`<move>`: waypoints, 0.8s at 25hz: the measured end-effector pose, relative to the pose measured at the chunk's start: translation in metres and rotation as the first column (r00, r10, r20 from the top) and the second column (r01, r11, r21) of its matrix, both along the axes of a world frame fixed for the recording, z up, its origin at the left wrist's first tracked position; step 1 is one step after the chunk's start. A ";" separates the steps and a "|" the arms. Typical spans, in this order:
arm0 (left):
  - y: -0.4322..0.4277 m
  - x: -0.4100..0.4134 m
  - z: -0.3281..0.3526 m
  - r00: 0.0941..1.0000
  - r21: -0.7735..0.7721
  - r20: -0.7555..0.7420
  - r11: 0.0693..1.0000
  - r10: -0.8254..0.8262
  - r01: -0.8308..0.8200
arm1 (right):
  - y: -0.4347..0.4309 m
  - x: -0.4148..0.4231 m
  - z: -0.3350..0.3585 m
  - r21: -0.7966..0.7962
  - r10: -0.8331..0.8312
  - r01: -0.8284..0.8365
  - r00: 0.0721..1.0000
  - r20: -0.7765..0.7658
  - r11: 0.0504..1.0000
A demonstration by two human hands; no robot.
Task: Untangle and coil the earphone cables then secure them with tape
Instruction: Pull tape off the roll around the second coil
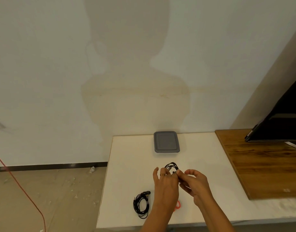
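Above the white table (130, 164), both hands hold a coiled black earphone cable (172, 165). My left hand (164, 183), with a gold ring, has the coil looped around its raised fingers. My right hand (194, 185) pinches the coil at its right side with thumb and fingertips. A second black earphone cable (141, 205) lies loosely coiled on the table near the front left. A red item (177, 205), mostly hidden behind my left forearm, lies on the table between my arms; I cannot tell what it is.
A grey square lid or tray (166, 141) sits at the table's far edge by the wall. A wooden board (264, 164) adjoins on the right, with a black screen (281, 124) above it. A red cord (23, 190) crosses the floor at left.
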State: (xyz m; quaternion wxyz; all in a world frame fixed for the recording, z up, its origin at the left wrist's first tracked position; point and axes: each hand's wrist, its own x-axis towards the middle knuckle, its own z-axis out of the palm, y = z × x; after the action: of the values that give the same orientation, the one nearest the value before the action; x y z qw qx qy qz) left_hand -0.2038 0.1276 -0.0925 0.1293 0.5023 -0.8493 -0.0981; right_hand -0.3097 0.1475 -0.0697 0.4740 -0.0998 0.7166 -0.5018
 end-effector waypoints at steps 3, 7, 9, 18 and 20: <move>0.002 0.000 -0.002 0.999 -0.040 0.024 0.999 -0.024 0.025 | 0.001 -0.002 0.000 0.024 0.041 -0.042 0.999 0.023 0.999; 0.004 0.001 -0.002 0.999 -0.052 0.018 0.998 -0.040 0.041 | -0.001 -0.003 0.009 0.028 0.073 -0.073 0.997 0.016 0.997; 0.002 0.003 0.000 1.000 -0.036 0.010 0.999 -0.024 0.024 | 0.000 -0.006 0.016 0.018 0.091 -0.093 0.993 0.081 0.996; 0.000 0.011 0.009 1.000 -0.047 -0.017 0.999 -0.015 0.014 | 0.004 0.001 0.011 -0.003 0.095 -0.095 0.994 0.059 0.995; 0.001 0.012 0.014 1.000 -0.065 0.000 0.998 -0.019 0.019 | 0.003 0.007 0.012 -0.002 0.094 -0.094 0.995 0.047 0.996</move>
State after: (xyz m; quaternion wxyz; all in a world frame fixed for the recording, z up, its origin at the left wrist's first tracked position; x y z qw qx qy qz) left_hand -0.1918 0.1283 -0.0782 0.1449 0.4896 -0.8568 -0.0719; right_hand -0.3031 0.1510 -0.0581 0.5137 -0.1215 0.7000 -0.4810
